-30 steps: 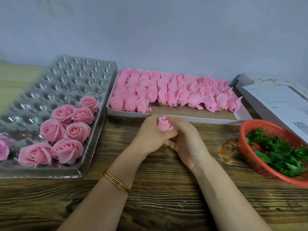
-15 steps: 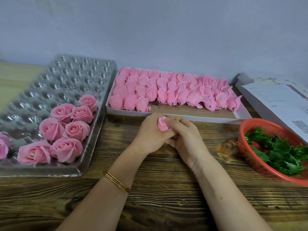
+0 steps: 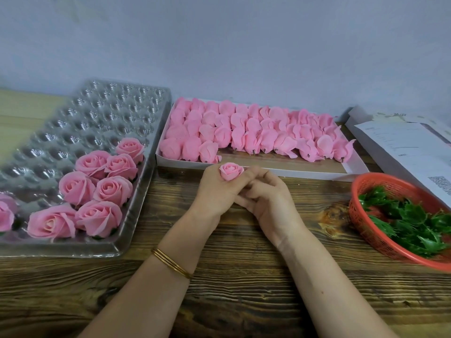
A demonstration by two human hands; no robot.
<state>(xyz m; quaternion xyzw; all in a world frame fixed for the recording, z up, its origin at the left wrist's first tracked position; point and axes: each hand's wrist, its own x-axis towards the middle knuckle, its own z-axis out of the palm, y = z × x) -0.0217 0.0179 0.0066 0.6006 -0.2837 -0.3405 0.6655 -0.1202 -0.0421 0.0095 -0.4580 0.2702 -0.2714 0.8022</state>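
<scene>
Two hands meet over a wooden bench, working a single pink rose. The left hand curls its fingers round the base of the flower and holds it upright, bloom facing up. The right hand presses in from the other side, fingers bent, one fingertip pinching the rose's edge. The rose sits at the top of the joined hands, raised just above the bench. Thin gold bangles ring the left wrist.

Just beyond the hands lies a shallow white box, packed in rows with closed pink buds. To the left of the hands a clear plastic tray with round cups carries a cluster of opened roses at its near end. To the right of the hands stands a red mesh basket filled with green leaves, and behind it, printed papers.
</scene>
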